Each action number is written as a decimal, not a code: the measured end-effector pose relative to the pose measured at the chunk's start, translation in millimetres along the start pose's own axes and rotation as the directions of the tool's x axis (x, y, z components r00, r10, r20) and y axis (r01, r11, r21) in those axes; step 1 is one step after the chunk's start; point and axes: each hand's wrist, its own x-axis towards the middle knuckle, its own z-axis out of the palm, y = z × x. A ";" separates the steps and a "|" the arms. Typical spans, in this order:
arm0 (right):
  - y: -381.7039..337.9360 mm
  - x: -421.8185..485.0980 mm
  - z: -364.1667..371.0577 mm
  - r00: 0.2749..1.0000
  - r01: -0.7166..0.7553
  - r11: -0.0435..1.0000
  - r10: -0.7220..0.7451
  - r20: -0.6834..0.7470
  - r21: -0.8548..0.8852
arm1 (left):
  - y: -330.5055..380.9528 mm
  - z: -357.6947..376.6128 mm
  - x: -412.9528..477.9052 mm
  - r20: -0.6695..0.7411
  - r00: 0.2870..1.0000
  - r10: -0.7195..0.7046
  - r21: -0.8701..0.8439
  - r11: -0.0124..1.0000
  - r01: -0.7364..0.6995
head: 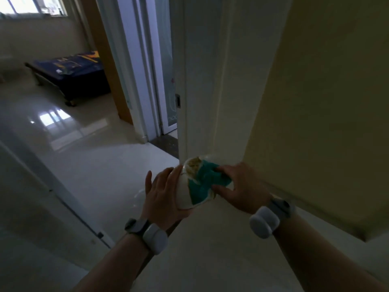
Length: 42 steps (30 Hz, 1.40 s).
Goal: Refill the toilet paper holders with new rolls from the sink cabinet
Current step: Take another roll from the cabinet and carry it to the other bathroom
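A wrapped toilet paper roll [196, 182], white with a teal and gold printed wrapper, is held in front of me at waist height. My left hand [162, 192] cups its left side and underside. My right hand [237, 186] grips its right side, with fingers pressed on the teal part of the wrapper. Both wrists wear grey-white bands. No toilet paper holder or sink cabinet is in view.
I stand in a hallway on glossy pale tiles. A white door frame [202, 81] and cream wall corner [315, 102] rise just ahead on the right. A frosted glass door [166, 70] stands behind it. A dark blue bed [73, 74] lies in the far left room.
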 end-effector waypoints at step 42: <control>32.3 542.2 141.3 0.932 -0.172 0.536 -0.183 0.313 0.827 | -336.9 100.0 334.0 -0.084 0.934 -0.347 0.212 0.910 0.357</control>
